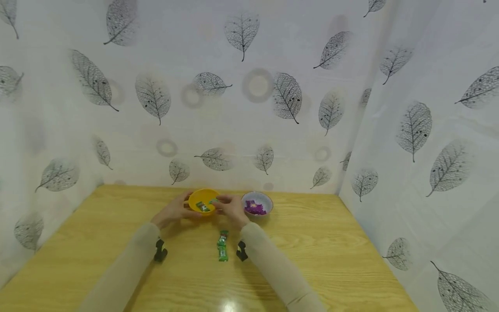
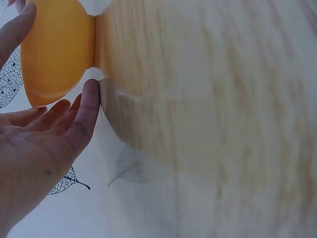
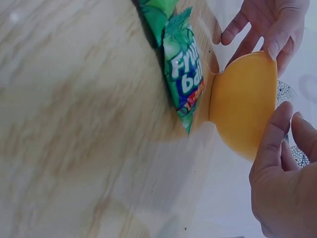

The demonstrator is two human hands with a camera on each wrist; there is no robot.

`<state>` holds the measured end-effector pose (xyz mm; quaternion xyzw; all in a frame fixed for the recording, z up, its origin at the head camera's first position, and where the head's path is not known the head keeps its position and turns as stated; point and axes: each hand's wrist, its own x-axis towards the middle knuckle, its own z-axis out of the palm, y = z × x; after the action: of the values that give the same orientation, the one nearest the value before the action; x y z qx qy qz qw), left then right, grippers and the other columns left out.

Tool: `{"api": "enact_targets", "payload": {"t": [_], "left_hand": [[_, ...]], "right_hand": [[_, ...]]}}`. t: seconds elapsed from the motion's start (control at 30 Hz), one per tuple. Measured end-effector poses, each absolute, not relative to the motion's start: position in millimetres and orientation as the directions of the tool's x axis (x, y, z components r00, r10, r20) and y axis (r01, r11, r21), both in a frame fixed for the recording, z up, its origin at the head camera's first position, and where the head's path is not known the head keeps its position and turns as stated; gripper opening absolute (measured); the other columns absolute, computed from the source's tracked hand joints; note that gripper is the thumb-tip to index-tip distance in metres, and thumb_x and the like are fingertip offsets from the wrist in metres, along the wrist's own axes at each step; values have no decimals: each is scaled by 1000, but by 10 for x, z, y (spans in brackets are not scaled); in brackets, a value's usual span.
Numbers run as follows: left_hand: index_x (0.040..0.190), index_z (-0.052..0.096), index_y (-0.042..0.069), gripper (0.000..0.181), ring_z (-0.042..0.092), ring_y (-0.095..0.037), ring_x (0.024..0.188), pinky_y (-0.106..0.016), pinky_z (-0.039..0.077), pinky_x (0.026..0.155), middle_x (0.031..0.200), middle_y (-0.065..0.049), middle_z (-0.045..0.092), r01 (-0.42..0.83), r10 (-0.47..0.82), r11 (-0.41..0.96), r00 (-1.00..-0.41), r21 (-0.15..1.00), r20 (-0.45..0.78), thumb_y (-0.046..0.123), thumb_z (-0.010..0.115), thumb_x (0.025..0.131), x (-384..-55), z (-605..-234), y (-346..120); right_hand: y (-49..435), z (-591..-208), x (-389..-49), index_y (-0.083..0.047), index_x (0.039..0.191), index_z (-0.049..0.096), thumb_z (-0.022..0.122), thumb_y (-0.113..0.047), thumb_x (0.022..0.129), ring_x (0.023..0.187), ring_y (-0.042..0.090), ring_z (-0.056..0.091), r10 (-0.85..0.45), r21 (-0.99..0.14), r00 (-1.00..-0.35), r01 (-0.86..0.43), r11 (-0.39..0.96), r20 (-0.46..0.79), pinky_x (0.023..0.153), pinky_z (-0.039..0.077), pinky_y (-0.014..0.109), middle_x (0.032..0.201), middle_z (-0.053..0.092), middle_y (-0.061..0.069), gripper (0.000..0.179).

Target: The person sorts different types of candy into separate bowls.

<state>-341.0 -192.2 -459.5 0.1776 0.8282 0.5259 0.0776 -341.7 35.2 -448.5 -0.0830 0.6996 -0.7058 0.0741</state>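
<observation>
A yellow bowl (image 1: 204, 193) stands on the table with a green-wrapped candy (image 1: 202, 206) inside. From its left side, my left hand (image 1: 174, 211) steadies it, thumb at the rim and fingers spread around the outer wall (image 2: 57, 49). Over the bowl's right edge, my right hand (image 1: 233, 209) pinches another green candy (image 1: 212, 201) between thumb and fingers. In the right wrist view that hand's fingertips are right at the rim, and the candy is mostly hidden. Two more green candies lie end to end on the table, the nearer one (image 1: 223, 253) below the farther one (image 1: 222, 238).
A pale bowl (image 1: 265, 199) with several purple-wrapped candies (image 1: 254, 207) stands just right of my right hand. The wooden table (image 1: 331, 251) ends at a leaf-printed curtain (image 1: 234, 125) behind the bowls, with another side of it (image 1: 405, 182) along the right edge.
</observation>
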Motion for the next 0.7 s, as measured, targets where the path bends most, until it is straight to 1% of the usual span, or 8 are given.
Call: {"api": "enact_targets", "payload": {"t": [0.1,0.2,0.3,0.4,0.5,0.57,0.7], "left_hand": [[150,28,3,87,39,-46,135,-63,29,113,149,-23,37,217,387,387,-920,896,56,21,79,83,-3399,-4589,-1924],[151,27,5,88,35,-47,138,-64,27,113,152,-22,35,184,369,403,-929,896,25,24,80,82,-3388,-4577,-1928],[151,26,5,90,33,-49,139,-65,26,113,154,-22,31,176,367,423,-930,889,10,27,80,82,-3389,-4572,-1922],[150,27,4,90,33,-49,138,-64,28,113,154,-23,31,172,367,422,-930,890,5,27,80,82,-3396,-4575,-1913],[151,26,3,90,35,-50,137,-63,30,113,154,-24,30,176,373,414,-928,893,10,26,80,82,-3400,-4574,-1908],[151,26,3,90,35,-50,137,-62,31,112,155,-25,29,174,369,415,-929,893,9,25,79,83,-3397,-4571,-1909],[153,24,6,92,37,-50,136,-65,29,112,156,-24,26,162,357,447,-934,880,-9,30,79,83,-3392,-4577,-1930]], "right_hand": [[335,-4498,-3417,13,125,58,66,-3,91,106,43,65,-225,-999,-974,-2,-38,10,80,60,33,110,67,22,38],[343,-4510,-3417,14,125,58,65,-2,92,106,43,64,-225,-998,-974,8,-56,5,82,60,34,112,66,24,37],[384,-4516,-3415,14,124,58,65,-1,92,96,36,69,-229,-998,-973,13,-62,2,83,60,35,110,66,23,36],[429,-4514,-3407,15,124,57,64,0,92,83,23,71,-234,-998,-972,22,-64,-6,83,60,34,109,66,22,36],[471,-4502,-3391,14,124,58,64,-1,92,79,17,70,-238,-999,-971,25,-45,-14,83,60,34,110,67,22,36],[501,-4494,-3376,13,123,59,64,-2,92,83,19,71,-246,-1000,-969,23,-19,-18,84,59,35,112,67,22,35],[564,-4503,-3337,11,122,60,64,-3,93,98,30,70,-272,-999,-962,29,25,-34,88,58,38,116,67,21,33]]}}
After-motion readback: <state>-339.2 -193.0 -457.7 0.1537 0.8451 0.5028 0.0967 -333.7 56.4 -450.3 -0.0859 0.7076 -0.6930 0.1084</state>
